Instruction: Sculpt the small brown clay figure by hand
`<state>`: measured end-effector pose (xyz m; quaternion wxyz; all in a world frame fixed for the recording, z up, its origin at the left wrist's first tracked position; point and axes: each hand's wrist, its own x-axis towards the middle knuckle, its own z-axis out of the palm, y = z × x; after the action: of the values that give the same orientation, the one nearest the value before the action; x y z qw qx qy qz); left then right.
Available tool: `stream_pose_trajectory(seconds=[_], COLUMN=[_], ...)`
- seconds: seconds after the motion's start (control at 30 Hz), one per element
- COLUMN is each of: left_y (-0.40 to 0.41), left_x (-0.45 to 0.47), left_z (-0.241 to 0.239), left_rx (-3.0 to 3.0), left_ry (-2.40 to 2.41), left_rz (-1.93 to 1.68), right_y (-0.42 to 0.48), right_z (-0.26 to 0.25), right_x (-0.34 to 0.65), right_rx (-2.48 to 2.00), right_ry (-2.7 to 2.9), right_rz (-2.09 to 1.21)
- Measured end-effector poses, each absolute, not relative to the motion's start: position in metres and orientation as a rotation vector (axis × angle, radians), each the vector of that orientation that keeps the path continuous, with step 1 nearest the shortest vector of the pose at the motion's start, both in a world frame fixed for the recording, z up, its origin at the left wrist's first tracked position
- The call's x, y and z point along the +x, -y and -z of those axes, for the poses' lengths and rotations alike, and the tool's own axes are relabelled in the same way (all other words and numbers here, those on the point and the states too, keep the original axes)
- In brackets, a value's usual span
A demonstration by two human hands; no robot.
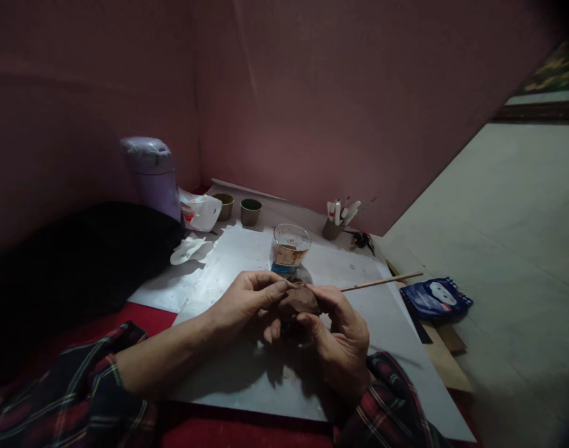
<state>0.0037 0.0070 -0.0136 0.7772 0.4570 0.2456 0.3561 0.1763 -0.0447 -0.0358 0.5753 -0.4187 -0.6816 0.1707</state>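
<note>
A lump of brown clay (299, 302) is held up between both hands, above a white paper sheet (247, 386). My left hand (254, 298) grips it from the left, its thumb pressed along the upper edge. From the right, my right hand (337, 330) closes on the same piece, with fingers on top and the thumb at the lower front. The underside of the clay is in shadow. Just beyond the hands stands a clear glass (291, 246) of cloudy water. A thin wooden stick (382, 281) shows behind my right hand.
Two small cups (250, 213), a plastic bag (201, 211) and a purple bin (151, 177) stand at the back left. A pot of brushes and tools (333, 227) is at the back right. Dark cloth (79, 274) lies left; a blue packet (436, 298) lies right.
</note>
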Motion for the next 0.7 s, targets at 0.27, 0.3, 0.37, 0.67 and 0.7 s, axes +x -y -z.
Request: stream_pose_trajectory(seconds=[0.27, 0.3, 0.37, 0.67, 0.7], left_y=[-0.005, -0.005, -0.005, -0.002, -0.001], left_x=[0.004, 0.004, 0.003, 0.005, 0.005], left_z=[0.008, 0.007, 0.004, 0.005, 0.006], left_rx=[1.177, 1.193, 1.202, 1.173, 1.191], left_ry=[-0.659, -0.67, -0.675, -0.713, -0.724], left_rz=[-0.796, -0.796, -0.798, -0.783, -0.809], right_y=[0.044, 0.043, 0.041, 0.04, 0.04], right_z=[0.036, 0.036, 0.038, 0.032, 0.031], right_x=[0.176, 0.176, 0.176, 0.172, 0.171], right_rx=[-0.99, -0.993, -1.001, -1.026, -1.021], right_ry=[1.559, 1.559, 1.552, 1.324, 1.294], right_rz=[-0.396, -0.402, -0.41, -0.602, -0.627])
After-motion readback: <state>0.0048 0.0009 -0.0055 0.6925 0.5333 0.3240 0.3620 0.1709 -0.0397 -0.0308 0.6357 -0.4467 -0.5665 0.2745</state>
